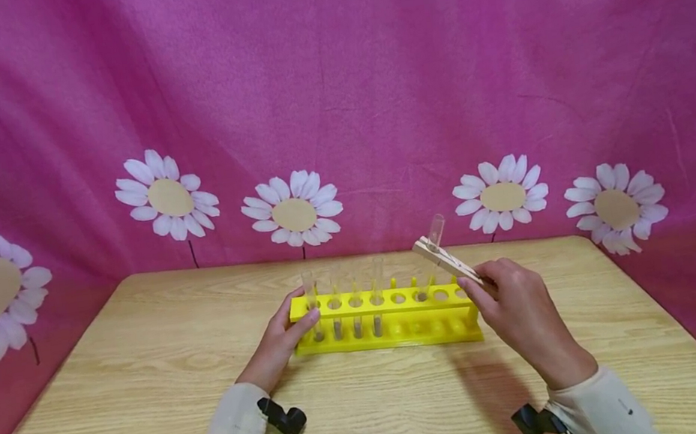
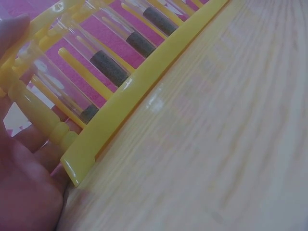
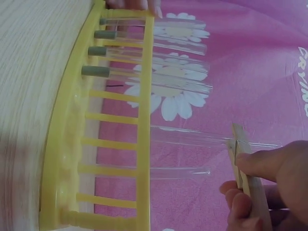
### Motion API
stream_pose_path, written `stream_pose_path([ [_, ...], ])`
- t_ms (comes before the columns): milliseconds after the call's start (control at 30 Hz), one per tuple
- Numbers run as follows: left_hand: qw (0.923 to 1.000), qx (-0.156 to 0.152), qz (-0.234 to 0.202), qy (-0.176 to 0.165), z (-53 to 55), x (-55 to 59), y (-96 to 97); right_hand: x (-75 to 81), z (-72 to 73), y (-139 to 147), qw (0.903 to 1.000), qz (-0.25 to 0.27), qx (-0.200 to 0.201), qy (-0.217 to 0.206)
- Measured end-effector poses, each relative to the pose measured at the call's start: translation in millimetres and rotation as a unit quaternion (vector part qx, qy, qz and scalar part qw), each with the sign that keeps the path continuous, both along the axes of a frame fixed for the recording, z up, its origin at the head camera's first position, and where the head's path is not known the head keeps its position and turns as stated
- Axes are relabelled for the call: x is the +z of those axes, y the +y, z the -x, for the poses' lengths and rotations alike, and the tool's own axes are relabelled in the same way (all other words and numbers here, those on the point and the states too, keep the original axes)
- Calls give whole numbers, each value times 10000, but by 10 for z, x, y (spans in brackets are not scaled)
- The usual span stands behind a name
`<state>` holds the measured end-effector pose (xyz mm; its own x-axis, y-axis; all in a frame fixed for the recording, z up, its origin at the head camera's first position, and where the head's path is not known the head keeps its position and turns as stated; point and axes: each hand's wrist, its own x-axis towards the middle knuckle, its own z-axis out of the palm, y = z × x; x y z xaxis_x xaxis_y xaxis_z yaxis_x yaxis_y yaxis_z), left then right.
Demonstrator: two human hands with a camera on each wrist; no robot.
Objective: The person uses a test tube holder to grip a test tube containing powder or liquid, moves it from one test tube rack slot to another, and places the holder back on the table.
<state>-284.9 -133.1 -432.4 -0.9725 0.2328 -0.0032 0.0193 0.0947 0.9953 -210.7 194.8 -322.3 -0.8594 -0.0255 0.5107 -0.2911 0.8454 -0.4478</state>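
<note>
A yellow test tube rack (image 1: 435, 337) stands on the table, its left end gripped by my left hand (image 1: 282, 341), thumb across the front. Several clear test tubes (image 3: 180, 85) stand upright in its left holes with dark grey matter (image 2: 109, 68) at the bottom; the leftmost holds less. My right hand (image 1: 519, 304) holds a wooden test tube clamp (image 3: 250, 187) above the rack's right half. In the clamp's jaws is a clear test tube (image 1: 436, 230); its lower end is at the rack's top bar, and whether it is inside a hole I cannot tell. Another clear tube (image 3: 183, 172) stands nearby in the rack.
The light wood table (image 1: 145, 401) extends around the rack. Behind it and at both sides hangs a pink cloth (image 1: 369, 92) printed with white daisies. Black camera mounts (image 1: 283, 418) sit on both sleeved wrists.
</note>
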Motion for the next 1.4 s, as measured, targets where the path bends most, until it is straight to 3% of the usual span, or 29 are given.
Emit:
stream_pose_path([
  [567,9999,54,7,-117,-16,19,18,-23,42,-11,9990,-172,14,-420],
  [867,10000,30,32,-6,-31,26,11,-48,41,8,9992,-283,48,-283],
  [1400,10000,15,31,43,-24,11,9,-91,46,-6,9980,-381,0,-506],
])
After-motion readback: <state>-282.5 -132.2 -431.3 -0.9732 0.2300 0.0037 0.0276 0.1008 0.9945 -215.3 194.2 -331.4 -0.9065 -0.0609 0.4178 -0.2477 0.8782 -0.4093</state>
